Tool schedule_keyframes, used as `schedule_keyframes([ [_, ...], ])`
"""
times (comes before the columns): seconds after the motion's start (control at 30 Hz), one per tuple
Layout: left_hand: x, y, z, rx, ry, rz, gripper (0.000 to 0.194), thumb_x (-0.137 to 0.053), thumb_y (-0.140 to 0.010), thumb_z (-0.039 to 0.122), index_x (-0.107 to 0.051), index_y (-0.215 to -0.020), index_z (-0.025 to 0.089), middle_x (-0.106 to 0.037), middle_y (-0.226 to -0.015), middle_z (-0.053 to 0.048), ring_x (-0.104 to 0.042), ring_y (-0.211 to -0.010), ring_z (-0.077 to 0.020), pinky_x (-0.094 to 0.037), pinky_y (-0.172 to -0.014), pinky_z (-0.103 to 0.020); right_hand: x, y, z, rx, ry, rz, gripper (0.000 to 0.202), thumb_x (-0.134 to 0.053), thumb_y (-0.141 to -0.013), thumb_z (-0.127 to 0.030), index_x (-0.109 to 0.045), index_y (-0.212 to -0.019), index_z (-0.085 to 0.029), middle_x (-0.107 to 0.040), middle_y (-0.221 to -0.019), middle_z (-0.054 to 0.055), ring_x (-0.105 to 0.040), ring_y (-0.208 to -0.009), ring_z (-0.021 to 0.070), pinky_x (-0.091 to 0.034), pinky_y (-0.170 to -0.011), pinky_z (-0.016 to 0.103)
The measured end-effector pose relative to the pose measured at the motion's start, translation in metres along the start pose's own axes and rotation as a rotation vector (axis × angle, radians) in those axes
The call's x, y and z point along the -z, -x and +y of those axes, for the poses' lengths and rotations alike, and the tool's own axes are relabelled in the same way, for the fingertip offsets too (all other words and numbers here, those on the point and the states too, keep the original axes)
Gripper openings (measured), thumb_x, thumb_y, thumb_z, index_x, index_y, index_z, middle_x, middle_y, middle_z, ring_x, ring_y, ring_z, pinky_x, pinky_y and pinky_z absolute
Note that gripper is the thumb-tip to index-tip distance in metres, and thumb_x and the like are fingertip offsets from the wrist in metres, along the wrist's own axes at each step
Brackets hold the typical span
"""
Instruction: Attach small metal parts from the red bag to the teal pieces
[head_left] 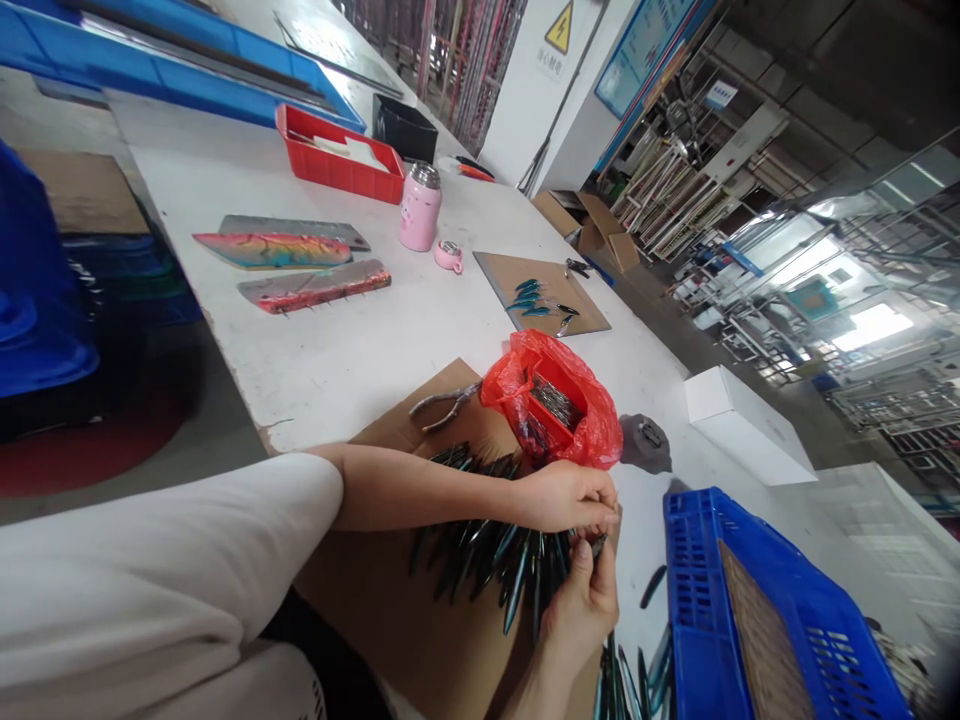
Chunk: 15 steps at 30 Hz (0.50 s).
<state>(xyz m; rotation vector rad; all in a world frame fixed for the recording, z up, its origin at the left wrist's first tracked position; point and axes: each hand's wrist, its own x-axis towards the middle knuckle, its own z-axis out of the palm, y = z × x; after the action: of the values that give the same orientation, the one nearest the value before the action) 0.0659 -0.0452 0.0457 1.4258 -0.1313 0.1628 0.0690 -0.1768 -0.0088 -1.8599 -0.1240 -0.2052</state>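
My right hand [581, 605] is closed on a slender dark fishing lure [599, 546], mostly hidden by the fingers. Just above it, my left hand [566, 497] is pinched shut with its fingertips meeting the right hand's; whatever they grip is too small to make out. Below my left forearm, many slim blue-green lures [516, 580] lie in a row on brown cardboard [405, 620]. Beyond my left hand sits a red box [546, 432] lined with a red plastic bag [600, 400], holding small metal pieces [556, 402]. Pliers [446, 405] rest beside it.
A blue crate [694, 600] stands at right, more lures [634, 680] beside it. Farther off are a grey roll [646, 443], a white box [742, 425], a board with small lures [555, 300], a pink bottle [420, 210], its cap [448, 257] and a red tray [341, 172].
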Motion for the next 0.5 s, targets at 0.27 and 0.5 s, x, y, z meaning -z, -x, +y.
schedule_keyframes([
  [0.27, 0.0012, 0.0006, 0.0044, -0.007, -0.051, -0.003, 0.007, -0.049, -0.076, 0.020, -0.049, -0.080, 0.015, -0.057, -0.066, 0.001, -0.057, -0.061, -0.0088, -0.047, -0.058, -0.019, 0.0014, 0.0021, -0.0040, 0.000, 0.020, -0.026, 0.047, -0.053, -0.073, -0.043, -0.054, -0.112, -0.018, -0.059, -0.110, 0.009, -0.055, -0.098, 0.0190, -0.041, -0.086, 0.029],
  [0.5, -0.0005, -0.0011, -0.0008, 0.008, 0.001, -0.014, 0.005, -0.048, -0.076, 0.017, -0.048, -0.080, 0.014, -0.058, -0.071, 0.001, -0.058, -0.063, -0.0083, -0.047, -0.058, -0.019, 0.0022, 0.0023, -0.0057, 0.031, 0.054, 0.018, 0.045, -0.053, -0.073, -0.043, -0.057, -0.108, -0.016, -0.060, -0.108, 0.009, -0.055, -0.098, 0.0202, -0.040, -0.088, 0.031],
])
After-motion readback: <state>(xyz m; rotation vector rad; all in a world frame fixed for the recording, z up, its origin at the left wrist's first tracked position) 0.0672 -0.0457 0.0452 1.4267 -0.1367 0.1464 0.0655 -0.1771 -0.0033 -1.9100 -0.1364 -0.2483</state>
